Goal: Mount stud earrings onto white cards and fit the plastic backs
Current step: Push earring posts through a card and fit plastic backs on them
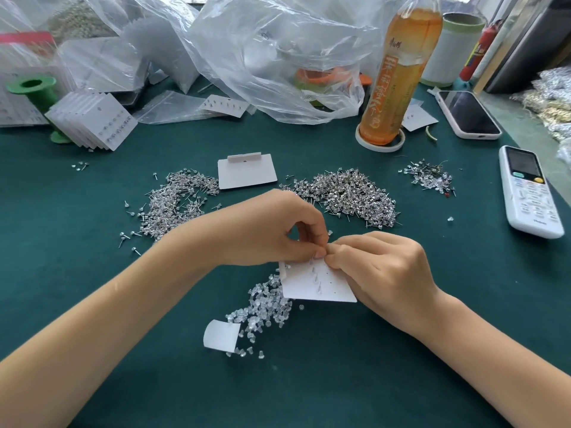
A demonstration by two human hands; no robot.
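Note:
A white card (318,284) with several stud posts poking up through it is held tilted above the green table. My right hand (380,270) grips its upper right edge. My left hand (278,230) pinches at the card's top edge, fingertips meeting those of the right hand; what they pinch is too small to tell. A pile of clear plastic backs (262,310) lies under and left of the card. Two heaps of stud earrings (173,202) (349,193) lie farther back, with a blank card (247,173) between them.
A stack of filled cards (92,120) leans at back left by a green spool (31,88). Plastic bags (272,57), a tea bottle (398,69), a phone (468,114) and a white remote (530,191) stand at the back and right. A curled paper scrap (221,335) lies near the backs.

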